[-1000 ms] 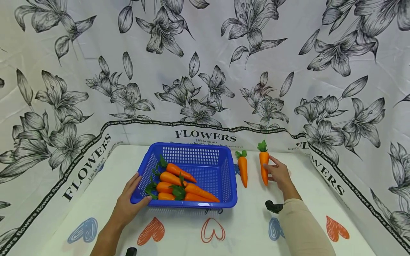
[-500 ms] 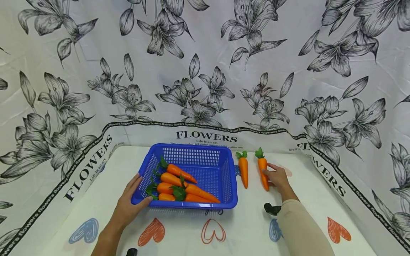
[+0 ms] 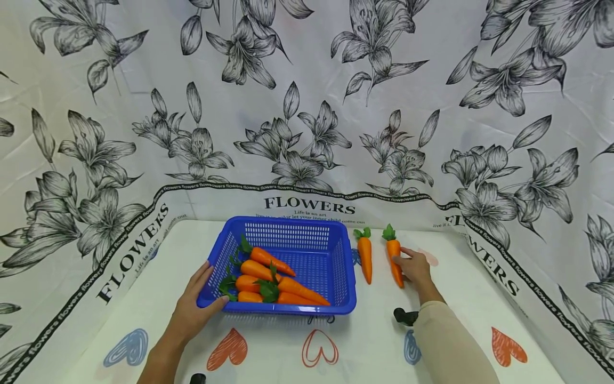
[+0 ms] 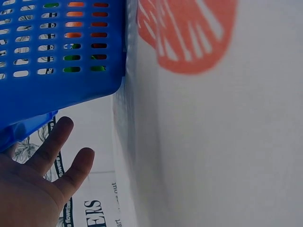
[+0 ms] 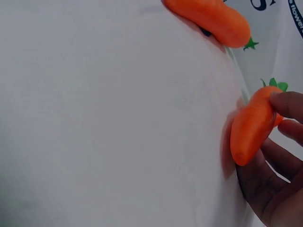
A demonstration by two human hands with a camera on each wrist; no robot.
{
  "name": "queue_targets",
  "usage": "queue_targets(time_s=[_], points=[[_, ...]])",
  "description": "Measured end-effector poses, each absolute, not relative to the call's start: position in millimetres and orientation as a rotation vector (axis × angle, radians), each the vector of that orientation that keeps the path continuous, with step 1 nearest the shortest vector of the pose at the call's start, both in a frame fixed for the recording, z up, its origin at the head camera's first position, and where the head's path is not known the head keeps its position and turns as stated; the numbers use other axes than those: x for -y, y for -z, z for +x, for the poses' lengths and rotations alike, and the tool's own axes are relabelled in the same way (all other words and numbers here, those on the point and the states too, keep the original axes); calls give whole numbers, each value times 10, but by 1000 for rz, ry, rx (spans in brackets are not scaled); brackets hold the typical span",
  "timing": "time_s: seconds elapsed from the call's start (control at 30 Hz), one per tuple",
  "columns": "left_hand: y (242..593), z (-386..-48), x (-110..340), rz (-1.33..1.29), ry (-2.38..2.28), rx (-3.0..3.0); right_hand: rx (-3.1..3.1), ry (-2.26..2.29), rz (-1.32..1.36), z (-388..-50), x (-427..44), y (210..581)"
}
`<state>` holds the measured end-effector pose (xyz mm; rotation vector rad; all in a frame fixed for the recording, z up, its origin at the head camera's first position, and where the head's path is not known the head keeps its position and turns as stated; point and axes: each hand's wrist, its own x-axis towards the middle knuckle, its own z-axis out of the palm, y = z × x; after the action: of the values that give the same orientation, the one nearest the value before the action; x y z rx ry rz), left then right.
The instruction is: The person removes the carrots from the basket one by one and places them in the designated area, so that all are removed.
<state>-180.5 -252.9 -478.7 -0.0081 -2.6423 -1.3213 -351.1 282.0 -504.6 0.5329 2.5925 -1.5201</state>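
Observation:
My right hand holds an orange carrot with green leaves at the right of the head view. In the right wrist view, that carrot lies at the white surface, with fingers against it. Another carrot lies to its left, touched by no hand. My left hand rests on the near left corner of the blue plastic basket, thumb over the front rim. Spread, straight fingers show beneath the basket wall in the left wrist view. Several carrots lie inside the basket.
A white cloth with printed hearts covers the table. Behind it hangs a flower-patterned cloth. A small black object sits at the right wrist, and another black piece shows at the lower edge near the left forearm.
My right hand and the carrot it holds have shifted slightly left and toward me. The left hand and basket keep their places, apart from a small shift of the whole view.

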Motion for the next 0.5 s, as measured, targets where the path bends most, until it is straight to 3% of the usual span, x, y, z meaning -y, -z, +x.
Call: queue_targets(time_s=[0.5], points=[[4801, -1803, 2523, -20, 1304, 2623, -2773, 1406, 504, -3488, -2771, 5069]])
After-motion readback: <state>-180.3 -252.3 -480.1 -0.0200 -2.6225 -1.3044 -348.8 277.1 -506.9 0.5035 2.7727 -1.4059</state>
